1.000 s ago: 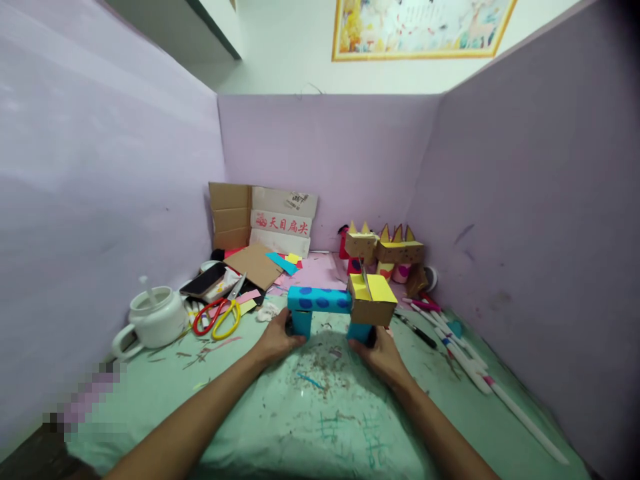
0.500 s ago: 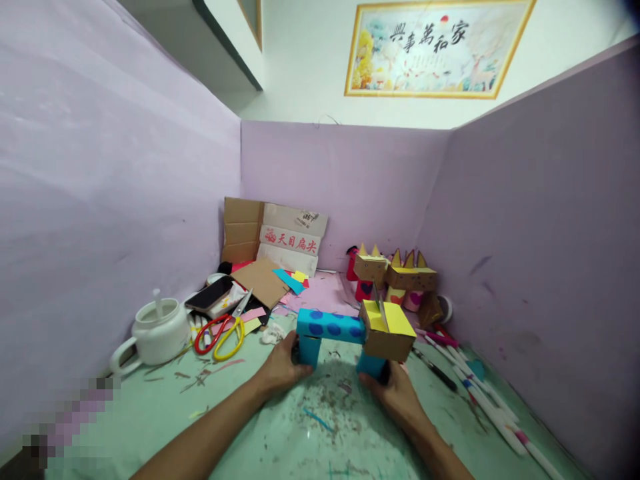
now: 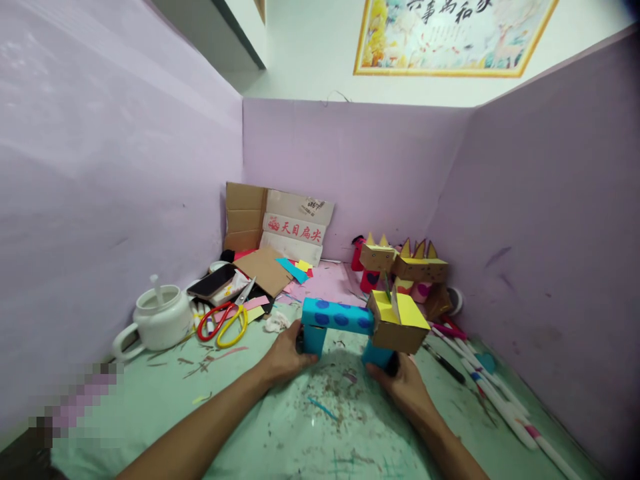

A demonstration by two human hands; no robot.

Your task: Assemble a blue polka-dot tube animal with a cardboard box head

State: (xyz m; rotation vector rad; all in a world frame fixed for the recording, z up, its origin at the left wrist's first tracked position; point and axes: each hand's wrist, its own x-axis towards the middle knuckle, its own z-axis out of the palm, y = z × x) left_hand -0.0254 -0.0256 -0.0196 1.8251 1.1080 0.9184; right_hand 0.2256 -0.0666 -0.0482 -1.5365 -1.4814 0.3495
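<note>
A cardboard animal figure [image 3: 339, 316] stands in the middle, with a blue tube body marked by dark blue spots. Its box-shaped cardboard head [image 3: 400, 333] has a yellow top with upright pieces on it. My left hand [image 3: 287, 353] is closed around the blue leg at the left end. Around the blue leg under the head, my right hand [image 3: 400, 383] is closed too, thumb in front. Both legs are partly covered by my fingers. Whether the legs touch the table, I cannot tell.
Red-and-yellow scissors [image 3: 233, 320], a phone [image 3: 213, 281] and a white cup [image 3: 159, 320] lie to the left. Markers [image 3: 500, 407] and a black pen-like tool [image 3: 450, 368] are at right. Similar cardboard figures [image 3: 423, 267] stand behind. Purple panels [image 3: 350, 160] enclose the table.
My view has tilted down and turned slightly left, so the surroundings sit higher and further right. Both hands keep their grip on the figure's legs.
</note>
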